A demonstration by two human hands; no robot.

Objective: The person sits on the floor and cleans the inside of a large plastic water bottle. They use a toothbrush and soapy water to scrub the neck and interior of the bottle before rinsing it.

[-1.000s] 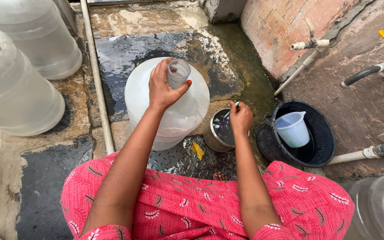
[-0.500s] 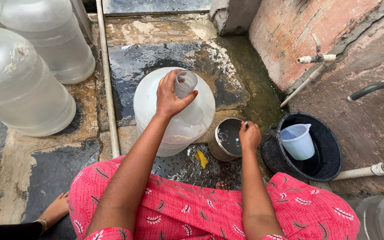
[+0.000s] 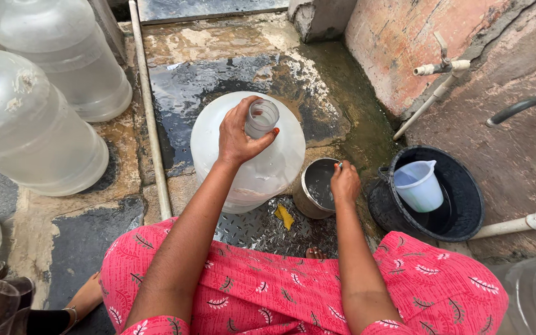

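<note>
large translucent water jug (image 3: 252, 167) upright on wet stone floor (image 3: 187, 93), just ahead of the knees. left hand (image 3: 238, 133) on top of it, fingers curled tight round the jug's neck (image 3: 262, 118), forearm running straight down to the lap. right hand (image 3: 345, 182) lower, at the rim of a small steel pot (image 3: 316, 186) holding water, fingertips pinched on something at the rim, too small to tell what. pot touching the jug's right side. black tub (image 3: 460, 205) just right of the pot, with a pale blue measuring jug (image 3: 420, 185) standing in it. two more big jugs (image 3: 38, 105) well apart to the left, beyond a thin pipe (image 3: 150, 111). taps (image 3: 445, 65) against the wall at right. open wet floor ahead of the jug.
</note>
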